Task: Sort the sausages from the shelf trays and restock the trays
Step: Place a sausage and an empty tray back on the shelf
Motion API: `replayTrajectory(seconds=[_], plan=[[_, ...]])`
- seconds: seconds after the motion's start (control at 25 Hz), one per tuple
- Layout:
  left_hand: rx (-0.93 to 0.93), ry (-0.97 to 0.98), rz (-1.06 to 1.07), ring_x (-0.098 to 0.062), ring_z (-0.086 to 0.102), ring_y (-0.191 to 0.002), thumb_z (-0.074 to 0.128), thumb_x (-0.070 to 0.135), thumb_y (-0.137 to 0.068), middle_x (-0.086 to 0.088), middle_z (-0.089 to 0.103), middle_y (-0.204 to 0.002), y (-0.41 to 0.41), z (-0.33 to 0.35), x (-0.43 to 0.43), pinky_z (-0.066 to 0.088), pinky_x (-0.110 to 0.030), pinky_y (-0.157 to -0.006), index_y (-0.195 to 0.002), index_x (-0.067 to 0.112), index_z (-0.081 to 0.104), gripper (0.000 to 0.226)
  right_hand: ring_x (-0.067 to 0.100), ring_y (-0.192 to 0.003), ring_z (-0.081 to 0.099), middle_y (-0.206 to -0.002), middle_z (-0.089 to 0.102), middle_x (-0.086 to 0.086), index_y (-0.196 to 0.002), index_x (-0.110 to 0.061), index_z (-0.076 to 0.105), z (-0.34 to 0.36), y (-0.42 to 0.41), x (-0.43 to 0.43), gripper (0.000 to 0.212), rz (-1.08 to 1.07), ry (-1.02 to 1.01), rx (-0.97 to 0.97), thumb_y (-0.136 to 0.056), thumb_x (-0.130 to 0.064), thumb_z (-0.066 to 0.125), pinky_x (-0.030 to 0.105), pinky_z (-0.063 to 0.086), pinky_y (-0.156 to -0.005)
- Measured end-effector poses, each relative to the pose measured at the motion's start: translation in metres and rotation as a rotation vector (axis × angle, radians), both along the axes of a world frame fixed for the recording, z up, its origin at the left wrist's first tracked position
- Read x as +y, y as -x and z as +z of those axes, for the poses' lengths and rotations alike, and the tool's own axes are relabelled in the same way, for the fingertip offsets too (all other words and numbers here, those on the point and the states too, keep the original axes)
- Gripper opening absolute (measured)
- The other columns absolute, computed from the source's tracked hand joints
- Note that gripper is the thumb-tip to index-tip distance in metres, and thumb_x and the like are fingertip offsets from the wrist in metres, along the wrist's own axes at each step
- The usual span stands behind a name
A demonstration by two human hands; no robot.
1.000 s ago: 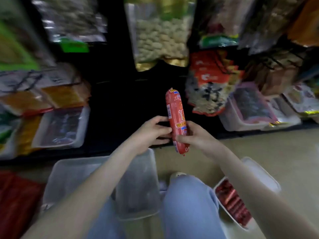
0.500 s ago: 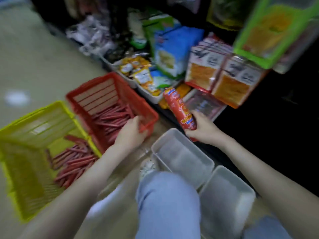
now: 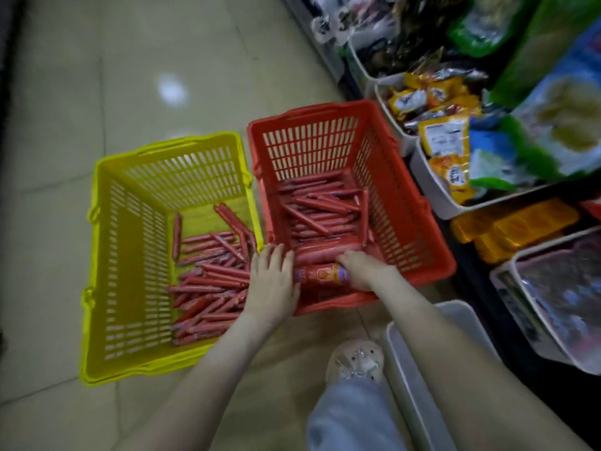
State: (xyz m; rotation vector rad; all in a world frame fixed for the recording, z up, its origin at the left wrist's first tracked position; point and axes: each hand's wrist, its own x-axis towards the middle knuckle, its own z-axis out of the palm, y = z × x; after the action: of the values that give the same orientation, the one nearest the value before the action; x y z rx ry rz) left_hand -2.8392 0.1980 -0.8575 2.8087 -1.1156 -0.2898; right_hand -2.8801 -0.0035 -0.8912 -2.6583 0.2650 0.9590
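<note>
**Change since the earlier frames:** Half a second ago the right hand held the thick sausage in the air before the shelf trays. A second ago both hands held it upright. It has now been brought down into the red basket, and the view has swung from the shelf to the baskets on the floor.

**Hands:** The right hand (image 3: 361, 270) is inside the red basket (image 3: 419, 229) at its near end. Its fingers are curled over the right end of the thick sausage (image 3: 320, 275), gripping it. The left hand (image 3: 272, 283) holds nothing. Its fingers are straight and slightly spread, and the palm lies on the near left corner of the red basket where it meets the yellow basket (image 3: 100, 255). Its fingertips are just beside the sausage's left end; contact cannot be confirmed.

**Task item:** The thick sausage lies crosswise along the near wall of the red basket, label upward. Thin sausages (image 3: 320, 208) are piled behind it.

**Surroundings:** The yellow basket stands touching the red one on its left and holds a sausage heap (image 3: 211, 281) of thin sticks. Both baskets sit on the tiled floor (image 3: 130, 76). The shelf trays (image 3: 434, 203), filled with packets, run along the right. An empty white tray (image 3: 409, 379) stands near the person's shoe (image 3: 354, 359).
</note>
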Motion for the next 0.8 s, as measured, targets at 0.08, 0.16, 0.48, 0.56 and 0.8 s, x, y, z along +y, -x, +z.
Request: replayTrajectory(seconds=[0.08,0.16,0.48,0.56,0.8], plan=[[-0.013,-0.056,0.011,-0.042,0.054,-0.114,0.068,0.031,-0.064,-0.021,0.061,-0.12,0.004,-0.006,-0.008,0.037,-0.061,-0.099,-0.116,0.003,0.064,0.06,0.03,-0.123,0.05,-0.135,0.048,0.01,-0.136,-0.021,0.044,-0.015,0.0,-0.004,0.049,-0.021,-0.031,0.034,-0.088,-0.019,0.054,0.042,0.042,-0.102],[0.026,-0.06,0.039,-0.039,0.054,-0.117,0.065,0.032,-0.064,-0.02,0.061,-0.121,0.012,0.001,-0.018,0.031,-0.063,-0.102,-0.116,0.004,0.064,0.059,0.026,-0.126,0.049,-0.137,0.049,0.008,-0.137,-0.022,0.045,-0.002,0.009,-0.005,0.051,-0.17,-0.155,-0.13,-0.087,-0.019,0.057,0.037,0.04,-0.105],[0.256,0.431,-0.218,-0.033,0.052,-0.118,0.053,0.028,-0.086,-0.015,0.055,-0.128,0.128,0.134,-0.117,0.041,-0.04,-0.1,-0.129,0.004,0.053,0.049,0.016,-0.121,0.049,-0.131,0.052,0.007,-0.134,-0.009,0.049,0.18,0.191,-0.021,0.047,-0.745,-0.228,-0.782,-0.089,-0.011,0.061,0.019,0.034,-0.103],[0.279,0.484,-0.375,-0.033,0.053,-0.114,0.058,0.023,-0.087,-0.014,0.056,-0.126,0.188,0.174,-0.14,0.042,-0.04,-0.095,-0.128,0.006,0.053,0.045,0.016,-0.119,0.05,-0.128,0.053,0.008,-0.132,-0.009,0.05,0.221,0.267,-0.026,0.045,-0.872,-0.148,-0.843,-0.089,-0.011,0.062,0.021,0.037,-0.1],[0.38,0.494,-0.942,-0.026,0.047,-0.121,0.048,0.029,-0.096,-0.007,0.046,-0.136,0.449,0.252,-0.165,0.04,-0.037,-0.093,-0.137,0.014,0.042,0.044,0.006,-0.11,0.05,-0.122,0.051,-0.004,-0.129,-0.016,0.052,0.309,0.565,0.028,0.039,-1.416,0.138,-0.872,-0.091,-0.016,0.06,0.019,0.043,-0.091]])
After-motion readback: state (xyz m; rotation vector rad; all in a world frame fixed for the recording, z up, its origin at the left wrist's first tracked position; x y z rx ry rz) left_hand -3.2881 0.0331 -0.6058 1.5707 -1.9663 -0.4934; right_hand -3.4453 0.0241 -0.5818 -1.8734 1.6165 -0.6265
